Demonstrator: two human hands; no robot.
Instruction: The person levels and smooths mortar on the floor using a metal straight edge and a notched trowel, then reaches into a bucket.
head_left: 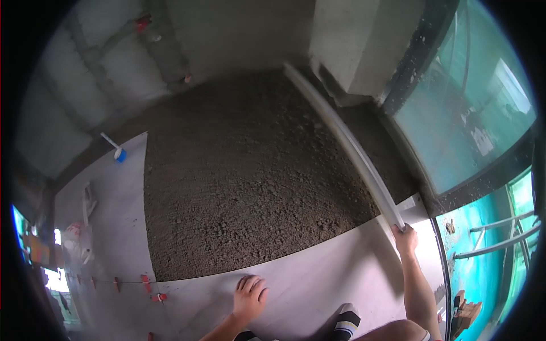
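I see my right hand (405, 238) closed round the near end of a long, stiff-looking screed bar (354, 149), right of centre; mid-length should balance better. My left hand (250, 296), loosely open, touches tile (199, 310).

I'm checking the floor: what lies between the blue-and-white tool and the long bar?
Pale tile first, then rough dark mortar, as the head view shows.

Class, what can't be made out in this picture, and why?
All in the head view:
- Long pale bar, far end: dim, blurred.
- Right hand, underside of grip: hidden by the hand itself.
- Left hand, palm: face down, hidden.
- Dark striped left sock: mostly cut off by bottom edge.
- Orange item, far left: blurred, too small.
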